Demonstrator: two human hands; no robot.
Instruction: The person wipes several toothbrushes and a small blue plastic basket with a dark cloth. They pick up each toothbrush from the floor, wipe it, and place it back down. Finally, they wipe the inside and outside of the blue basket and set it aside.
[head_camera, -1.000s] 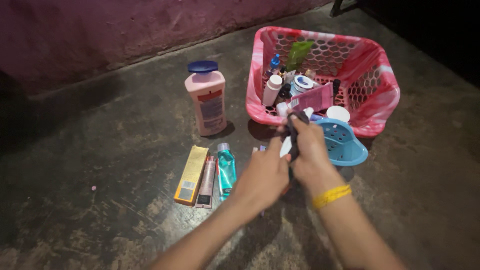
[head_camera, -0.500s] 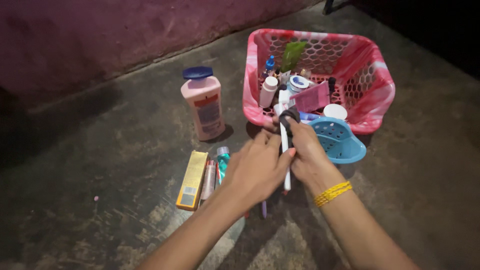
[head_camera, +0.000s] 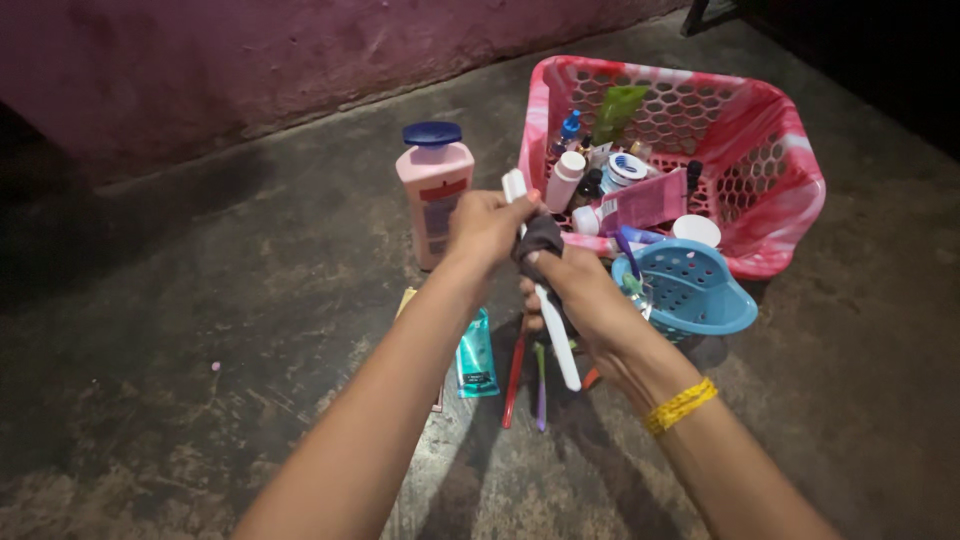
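Both hands have risen: left hand (head_camera: 487, 222) now pinches the white toothbrush (head_camera: 548, 300) top, right hand (head_camera: 570, 290) fingers pressing a dark cloth (head_camera: 540, 237) around it.

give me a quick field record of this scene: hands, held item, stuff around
left hand: grips top of white toothbrush
right hand: presses dark cloth around its shaft
floor: red and purple toothbrushes, teal tube
lotion bottle: upright, pink, blue cap
pink basket: holds toiletries
blue basket: small, beside it
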